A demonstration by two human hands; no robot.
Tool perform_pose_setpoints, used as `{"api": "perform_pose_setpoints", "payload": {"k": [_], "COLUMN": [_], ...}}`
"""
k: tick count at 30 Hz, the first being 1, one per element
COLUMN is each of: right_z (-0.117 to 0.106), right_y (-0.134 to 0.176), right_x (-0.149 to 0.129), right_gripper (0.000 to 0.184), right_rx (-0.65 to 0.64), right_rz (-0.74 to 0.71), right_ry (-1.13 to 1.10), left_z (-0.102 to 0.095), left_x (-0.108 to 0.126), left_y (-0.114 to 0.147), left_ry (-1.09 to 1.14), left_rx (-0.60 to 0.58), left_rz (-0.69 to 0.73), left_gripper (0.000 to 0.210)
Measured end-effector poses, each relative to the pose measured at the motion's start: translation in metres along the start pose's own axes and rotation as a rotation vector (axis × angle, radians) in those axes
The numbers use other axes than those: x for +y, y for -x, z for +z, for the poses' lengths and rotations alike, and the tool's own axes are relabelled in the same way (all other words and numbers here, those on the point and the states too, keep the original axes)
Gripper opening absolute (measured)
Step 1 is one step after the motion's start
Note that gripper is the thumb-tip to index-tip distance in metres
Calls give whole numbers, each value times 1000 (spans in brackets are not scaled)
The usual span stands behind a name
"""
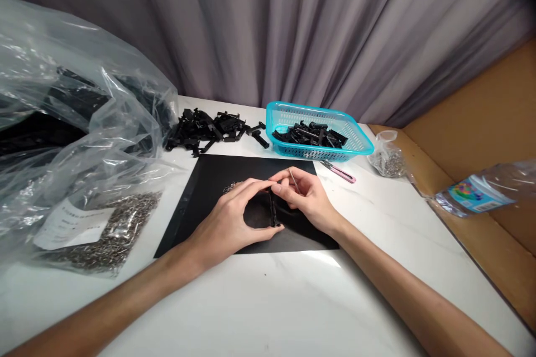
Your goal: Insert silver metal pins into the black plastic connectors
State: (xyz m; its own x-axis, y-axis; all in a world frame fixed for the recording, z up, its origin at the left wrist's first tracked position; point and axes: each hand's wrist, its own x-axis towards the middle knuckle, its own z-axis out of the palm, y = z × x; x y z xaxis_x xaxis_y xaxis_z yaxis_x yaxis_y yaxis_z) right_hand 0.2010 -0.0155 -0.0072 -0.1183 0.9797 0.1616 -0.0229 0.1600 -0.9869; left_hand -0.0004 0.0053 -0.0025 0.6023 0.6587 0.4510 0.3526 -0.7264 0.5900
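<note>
Grip of the left hand (232,215) is a wide arc, thumb and fingertips holding a black plastic part (273,213) end to end above the black mat (196,195). Right hand (305,192) is curled tight at the part's 12 o'clock end, with a thin metal rod (292,177) between its fingers. From the part: metal bits (228,187) at 10 o'clock, black heap (203,128) at 11, blue basket (360,144) at 1, bottle (477,192) at 3.

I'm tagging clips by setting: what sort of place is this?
Probably a small-parts workspace at a white table: the left hand grips a narrow black part, a blue plastic basket holds more black parts, and nearby lies a clear bag of small metal pieces.
</note>
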Motion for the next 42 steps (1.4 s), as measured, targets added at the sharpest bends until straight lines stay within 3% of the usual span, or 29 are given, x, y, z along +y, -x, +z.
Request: {"api": "perform_pose_setpoints", "payload": {"k": [9,17,26,33,42], "right_z": [-1,-12,-13,-19,-19], "right_y": [-2,-1,-1,-6,-8], "right_x": [-4,3,1,-7,-7], "right_gripper": [45,35,34,38,39], "right_rx": [-52,-147,-161,-231,-226], "right_rz": [92,101,80,197,219], "right_ry": [-33,-111,-42,-19,-18], "left_z": [0,0,-1,-2,-2], "left_x": [-1,0,-1,-1,-3], "left_y": [-2,-1,-2,-1,-1], "left_ry": [9,23,22,52,63], "left_rx": [-64,-63,-92,-118,-108], "left_rz": [15,-1,-13,0,17], "left_gripper": [57,57,59,55,56]}}
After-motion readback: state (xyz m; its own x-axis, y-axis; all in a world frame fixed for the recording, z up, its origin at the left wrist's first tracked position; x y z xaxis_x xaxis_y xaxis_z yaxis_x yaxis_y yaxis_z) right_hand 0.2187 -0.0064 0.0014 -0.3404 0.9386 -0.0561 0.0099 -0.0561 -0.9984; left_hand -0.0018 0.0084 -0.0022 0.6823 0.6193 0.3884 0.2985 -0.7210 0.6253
